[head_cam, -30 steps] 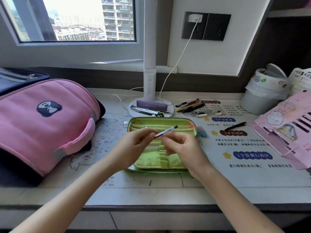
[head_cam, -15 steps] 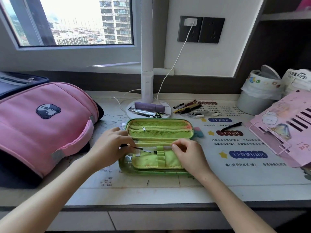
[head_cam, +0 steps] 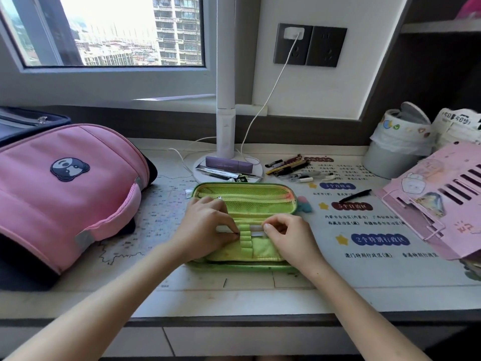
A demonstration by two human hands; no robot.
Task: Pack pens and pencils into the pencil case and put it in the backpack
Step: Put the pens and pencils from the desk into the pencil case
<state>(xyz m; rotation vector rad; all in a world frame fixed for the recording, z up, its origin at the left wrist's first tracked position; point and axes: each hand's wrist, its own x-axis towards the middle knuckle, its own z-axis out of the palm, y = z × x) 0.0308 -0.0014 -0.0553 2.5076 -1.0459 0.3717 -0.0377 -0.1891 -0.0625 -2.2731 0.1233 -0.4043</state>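
Pen (head_cam: 256,228) — pinched between left hand (head_cam: 208,226), right hand (head_cam: 289,235).

The left hand (head_cam: 208,225) and the right hand (head_cam: 289,237) are shown bare. The left forearm (head_cam: 104,298) and the right forearm (head_cam: 354,306) are uncovered up to the frame edge. Short fingernails (head_cam: 267,226) are seen.

Open green pencil case (head_cam: 244,196), left hand (head_cam: 208,225) and right hand (head_cam: 289,235) pinching white pen (head_cam: 256,227) under its loops
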